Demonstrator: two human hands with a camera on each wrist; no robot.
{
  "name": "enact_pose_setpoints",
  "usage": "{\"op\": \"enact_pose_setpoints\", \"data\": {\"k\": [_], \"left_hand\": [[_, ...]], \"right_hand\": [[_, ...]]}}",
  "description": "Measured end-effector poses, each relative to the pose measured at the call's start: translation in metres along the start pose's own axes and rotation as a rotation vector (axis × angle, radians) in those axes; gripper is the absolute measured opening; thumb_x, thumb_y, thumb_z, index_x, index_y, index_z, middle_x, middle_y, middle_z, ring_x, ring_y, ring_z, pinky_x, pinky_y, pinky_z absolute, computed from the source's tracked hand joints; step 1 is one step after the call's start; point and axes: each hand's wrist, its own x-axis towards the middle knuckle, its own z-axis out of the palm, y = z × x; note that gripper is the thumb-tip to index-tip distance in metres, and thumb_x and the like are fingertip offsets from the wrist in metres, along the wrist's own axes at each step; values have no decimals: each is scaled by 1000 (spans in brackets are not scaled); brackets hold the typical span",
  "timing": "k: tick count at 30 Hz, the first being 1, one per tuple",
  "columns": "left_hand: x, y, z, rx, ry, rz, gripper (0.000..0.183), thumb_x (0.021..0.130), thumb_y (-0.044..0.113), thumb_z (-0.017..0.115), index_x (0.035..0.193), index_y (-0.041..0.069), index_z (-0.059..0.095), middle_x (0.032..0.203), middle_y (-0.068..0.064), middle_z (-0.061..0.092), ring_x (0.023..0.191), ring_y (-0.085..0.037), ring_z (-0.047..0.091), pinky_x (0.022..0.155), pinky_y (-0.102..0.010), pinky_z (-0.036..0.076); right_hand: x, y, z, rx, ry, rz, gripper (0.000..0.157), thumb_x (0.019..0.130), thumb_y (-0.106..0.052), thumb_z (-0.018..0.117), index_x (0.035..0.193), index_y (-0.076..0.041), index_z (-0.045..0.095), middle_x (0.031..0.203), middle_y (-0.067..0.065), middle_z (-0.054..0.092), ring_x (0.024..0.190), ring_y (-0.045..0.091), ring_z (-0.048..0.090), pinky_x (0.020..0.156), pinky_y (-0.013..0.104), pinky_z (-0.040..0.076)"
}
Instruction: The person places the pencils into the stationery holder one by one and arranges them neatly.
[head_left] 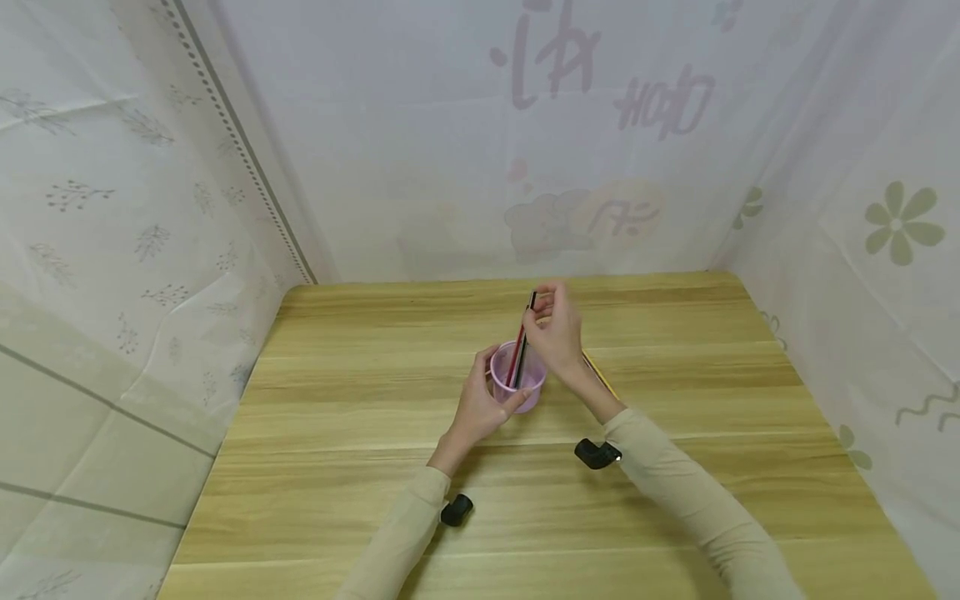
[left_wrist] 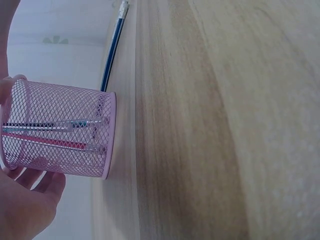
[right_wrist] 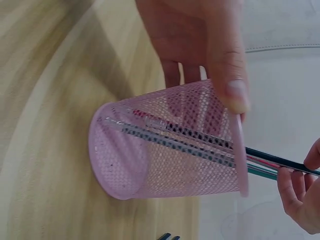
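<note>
A pink mesh pencil cup (head_left: 532,395) stands upright on the table. My left hand (head_left: 480,407) grips it from the left, thumb over the near side by the rim and fingers round the far side. Above the opening, my right hand (head_left: 558,335) pinches the upper part of a dark pencil (right_wrist: 272,159). Inside the cup lean pencils, among them a red pencil (head_left: 514,360) and a green one (right_wrist: 262,171). Their lower ends show through the mesh in both wrist views. Exactly which pencils the right fingers touch is partly hidden.
A yellow and black pencil (head_left: 602,375) lies on the wooden table (head_left: 360,400) behind my right wrist. Past the cup, a blue pencil with a white end (left_wrist: 114,52) shows in the left wrist view. Patterned cloth (head_left: 420,167) hangs around the table's back and sides.
</note>
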Motion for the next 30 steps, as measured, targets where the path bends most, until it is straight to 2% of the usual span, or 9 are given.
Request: {"op": "enact_pose_setpoints", "data": {"k": [9,17,30], "left_hand": [[1,-1,0,6,9,10,89,81,23,84,151,2,33,146,-20,50,132,-36,54,111,-48,48],[1,-1,0,17,17,8,88,81,24,84,150,2,34,145,-20,51,132,-36,55,111,-47,48],[1,0,1,4,17,10,88,81,23,85,150,4,35,146,-18,50,133,-34,53,111,-48,48]], "right_hand": [[-4,5,-2,-26,-27,26,33,86,2,59,118,2,54,93,16,64,83,29,68,69,30,62],[0,10,-7,-20,-19,42,32,87,4,57,119,5,55,94,19,65,83,30,67,68,21,58],[14,33,-24,-65,-1,83,34,87,2,57,121,6,54,97,18,64,86,31,66,67,15,52]]}}
